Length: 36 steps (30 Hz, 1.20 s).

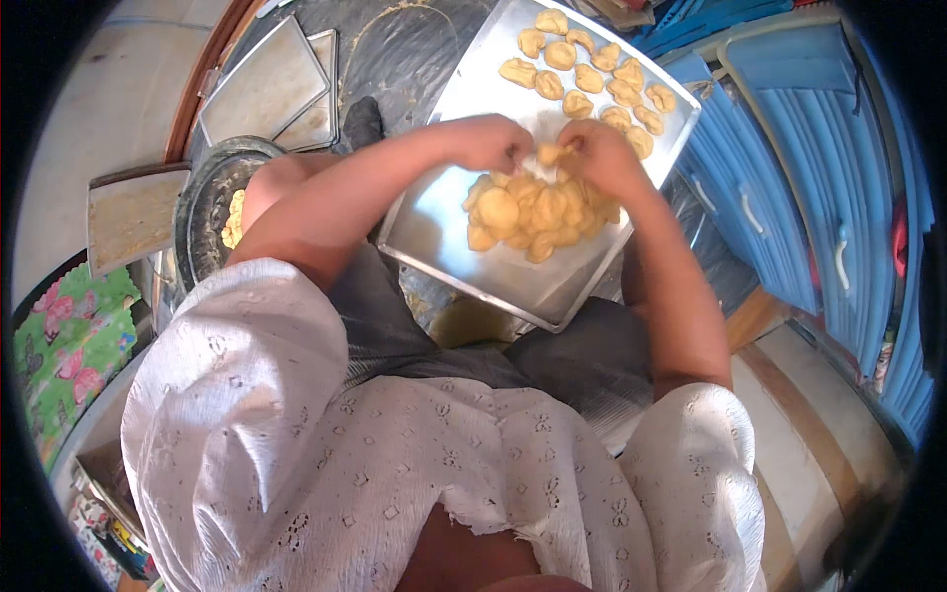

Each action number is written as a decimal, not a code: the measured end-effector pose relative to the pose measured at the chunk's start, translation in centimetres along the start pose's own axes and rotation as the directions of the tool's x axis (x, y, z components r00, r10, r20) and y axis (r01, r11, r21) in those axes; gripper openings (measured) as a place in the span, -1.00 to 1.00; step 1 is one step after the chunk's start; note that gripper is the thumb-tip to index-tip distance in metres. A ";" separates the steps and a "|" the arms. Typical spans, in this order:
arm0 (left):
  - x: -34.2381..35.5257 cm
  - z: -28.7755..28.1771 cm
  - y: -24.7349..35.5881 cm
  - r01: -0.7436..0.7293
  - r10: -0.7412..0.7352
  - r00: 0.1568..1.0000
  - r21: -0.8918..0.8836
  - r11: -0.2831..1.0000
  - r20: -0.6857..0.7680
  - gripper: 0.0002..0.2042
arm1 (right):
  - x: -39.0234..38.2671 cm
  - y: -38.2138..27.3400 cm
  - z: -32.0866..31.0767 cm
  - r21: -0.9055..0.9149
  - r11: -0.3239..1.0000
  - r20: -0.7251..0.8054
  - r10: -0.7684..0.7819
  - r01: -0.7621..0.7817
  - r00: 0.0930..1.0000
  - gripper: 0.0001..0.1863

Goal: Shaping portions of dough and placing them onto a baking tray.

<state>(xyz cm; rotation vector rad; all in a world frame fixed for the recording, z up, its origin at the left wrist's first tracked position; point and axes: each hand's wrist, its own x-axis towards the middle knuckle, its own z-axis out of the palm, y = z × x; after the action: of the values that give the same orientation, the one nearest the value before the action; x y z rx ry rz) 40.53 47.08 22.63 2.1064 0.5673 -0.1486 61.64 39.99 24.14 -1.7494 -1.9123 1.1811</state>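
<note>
A shiny metal tray [424, 232] rests across my lap. On its near half lies a heap of yellow dough pieces [538, 217], flattened and rounded. Several folded dough pieces [582, 77] sit spaced out on the far half. Above the heap, my right hand [604, 153] pinches a small piece of dough [550, 154] between its fingertips. My left hand [490, 145] is level with it, just to the left, its fingers curled together. Whatever is in the left fingers is too small and blurred to make out.
Flat trays [266, 84] lie on the dark floor at the far left. Beside my left leg stands a round dark basin [202, 222] with yellow pieces in it. Another tray [133, 217] is left of it. Blue slatted doors [789, 187] line the right side.
</note>
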 end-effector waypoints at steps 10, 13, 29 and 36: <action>0.5 -2.1 -2.7 0.048 -0.001 0.847 0.075 0.996 -0.531 -0.84 | 1.5 -1.4 2.5 -0.108 0.992 -0.286 -0.091 0.062 0.954 -0.77; 0.4 -2.4 -2.8 0.080 -0.009 0.897 0.143 0.986 -0.443 -0.83 | 0.9 -2.6 1.1 -0.161 0.987 -0.277 -0.034 -0.011 0.960 -0.80; 0.4 -4.5 1.0 0.013 -0.157 0.971 -0.611 0.792 -0.183 -0.83 | 0.1 -3.7 0.7 0.025 0.980 -0.405 -0.173 0.200 0.898 -0.65; -0.5 -4.9 0.8 0.137 -0.168 0.960 -0.147 0.980 -0.225 -0.60 | 0.6 0.6 -0.9 0.371 0.927 -0.245 0.041 0.054 0.969 -0.60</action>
<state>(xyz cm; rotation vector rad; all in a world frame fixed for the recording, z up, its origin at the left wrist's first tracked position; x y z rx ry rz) 39.93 50.60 26.17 1.9646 0.8607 0.0527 62.58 40.87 24.09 -1.5932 -1.4351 1.1689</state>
